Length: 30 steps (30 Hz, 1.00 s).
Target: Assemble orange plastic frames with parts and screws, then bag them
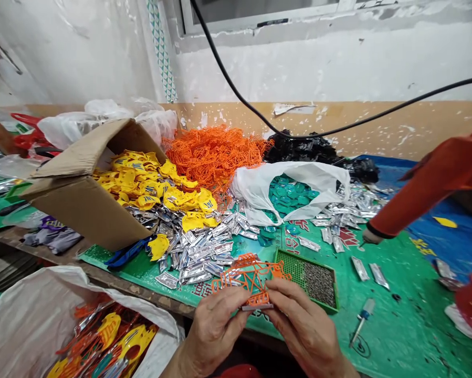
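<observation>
orange frame (252, 283), seemingly part-built, silver plate (257, 307) at its near end, pinched by left hand (218, 325) and right hand (304, 320), fingers closed, above the green table (405, 315); loose plates (204, 254) heaped beyond; combined pieces (112, 331) in a white sack (42, 304), left.

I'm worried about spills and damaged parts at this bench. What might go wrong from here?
The open green tray of small metal pieces sits just beyond the right-hand grip; a bump might scatter them.

The orange lattice part, held between that grip and the left-hand grip, has thin bars that could bend if squeezed hard.

Silver plates lie in a loose heap by the cardboard box; a nudge might send some sliding.
</observation>
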### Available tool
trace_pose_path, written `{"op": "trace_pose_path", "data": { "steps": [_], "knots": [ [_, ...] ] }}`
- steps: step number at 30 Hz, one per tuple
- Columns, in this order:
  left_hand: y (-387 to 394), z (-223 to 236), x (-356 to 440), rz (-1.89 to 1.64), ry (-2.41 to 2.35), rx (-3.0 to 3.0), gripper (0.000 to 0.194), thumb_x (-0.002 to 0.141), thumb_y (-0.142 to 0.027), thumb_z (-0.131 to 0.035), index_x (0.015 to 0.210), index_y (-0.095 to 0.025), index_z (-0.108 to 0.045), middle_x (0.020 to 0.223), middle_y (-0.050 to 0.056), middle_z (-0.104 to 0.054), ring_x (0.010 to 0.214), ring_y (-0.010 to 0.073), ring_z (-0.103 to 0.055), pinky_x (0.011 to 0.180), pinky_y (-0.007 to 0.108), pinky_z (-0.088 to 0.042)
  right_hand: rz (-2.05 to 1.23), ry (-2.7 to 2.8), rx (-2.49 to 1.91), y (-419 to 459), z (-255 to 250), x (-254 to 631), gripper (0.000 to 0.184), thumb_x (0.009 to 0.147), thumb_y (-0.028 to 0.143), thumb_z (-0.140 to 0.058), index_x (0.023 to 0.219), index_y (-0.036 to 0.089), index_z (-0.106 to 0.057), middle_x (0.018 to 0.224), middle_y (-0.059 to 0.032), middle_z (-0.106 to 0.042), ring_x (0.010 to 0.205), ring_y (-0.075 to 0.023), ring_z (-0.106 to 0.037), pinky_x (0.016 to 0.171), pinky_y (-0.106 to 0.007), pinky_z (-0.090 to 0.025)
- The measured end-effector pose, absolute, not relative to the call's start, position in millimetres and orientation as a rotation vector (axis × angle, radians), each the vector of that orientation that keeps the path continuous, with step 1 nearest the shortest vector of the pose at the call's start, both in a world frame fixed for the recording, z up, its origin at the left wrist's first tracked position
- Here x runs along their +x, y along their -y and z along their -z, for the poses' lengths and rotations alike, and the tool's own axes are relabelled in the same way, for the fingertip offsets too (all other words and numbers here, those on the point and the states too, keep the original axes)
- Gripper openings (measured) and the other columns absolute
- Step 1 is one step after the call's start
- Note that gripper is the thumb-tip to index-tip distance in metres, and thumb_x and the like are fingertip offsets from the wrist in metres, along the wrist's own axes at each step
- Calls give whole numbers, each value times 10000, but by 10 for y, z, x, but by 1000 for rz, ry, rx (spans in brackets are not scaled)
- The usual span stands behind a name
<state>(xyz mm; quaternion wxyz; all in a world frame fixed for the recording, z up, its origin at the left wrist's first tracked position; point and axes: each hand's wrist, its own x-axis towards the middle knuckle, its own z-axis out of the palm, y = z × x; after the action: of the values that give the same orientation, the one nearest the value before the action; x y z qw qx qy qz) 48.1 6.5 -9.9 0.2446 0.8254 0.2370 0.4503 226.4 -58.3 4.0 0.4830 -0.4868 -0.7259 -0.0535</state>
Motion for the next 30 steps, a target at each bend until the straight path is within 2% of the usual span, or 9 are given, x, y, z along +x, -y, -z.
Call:
{"op": "trace_pose_path", "data": {
  "steps": [3,7,11,16,21,25,30],
  "knots": [
    [-89,98,496,-1375,-485,2351,302,833,-79,-609,1112,-194,-630,886,48,-760,813,143,-721,770,204,-567,234,1772,-1167,606,-72,2278,180,916,158,-511,1050,144,-630,938,-103,-719,888,-146,-706,774,-208,-597],
    [-99,39,518,-1311,-465,2333,210,858,-111,-603,1057,-175,-619,875,40,-751,813,114,-713,788,160,-544,308,1780,-1170,617,-80,2277,159,903,155,-538,998,124,-662,902,-104,-735,834,-139,-713,750,-208,-597],
    [-103,20,508,-1247,-462,2220,179,851,-136,-624,1017,-202,-621,825,-3,-736,738,91,-697,729,137,-538,353,1773,-1179,635,-57,2268,134,873,165,-594,973,116,-668,884,-114,-734,776,-151,-713,695,-231,-597],
    [-125,79,480,-1168,-482,2194,210,822,-119,-656,1016,-199,-638,846,16,-738,772,117,-699,760,180,-544,314,1763,-1234,673,-56,2254,121,887,199,-581,918,119,-668,818,-94,-727,692,-141,-696,640,-225,-580],
    [-131,26,486,-1189,-386,2211,186,834,-105,-635,997,-194,-638,807,13,-739,740,103,-699,732,159,-542,286,1794,-1232,694,-63,2256,112,890,201,-576,899,133,-665,779,-71,-726,644,-133,-683,612,-223,-567],
    [-124,-35,494,-1225,-326,2242,221,820,-69,-617,1002,-192,-633,814,25,-743,773,115,-705,756,171,-548,291,1804,-1203,715,-46,2259,101,876,183,-592,919,129,-666,778,-77,-727,627,-144,-678,575,-238,-559],
    [-107,-34,483,-1203,-265,2252,299,782,-2,-566,1016,-183,-611,806,50,-732,749,129,-698,707,192,-561,330,1807,-1186,752,-22,2251,101,876,178,-591,919,126,-667,773,-85,-738,619,-153,-689,559,-244,-563]
  ]
}}
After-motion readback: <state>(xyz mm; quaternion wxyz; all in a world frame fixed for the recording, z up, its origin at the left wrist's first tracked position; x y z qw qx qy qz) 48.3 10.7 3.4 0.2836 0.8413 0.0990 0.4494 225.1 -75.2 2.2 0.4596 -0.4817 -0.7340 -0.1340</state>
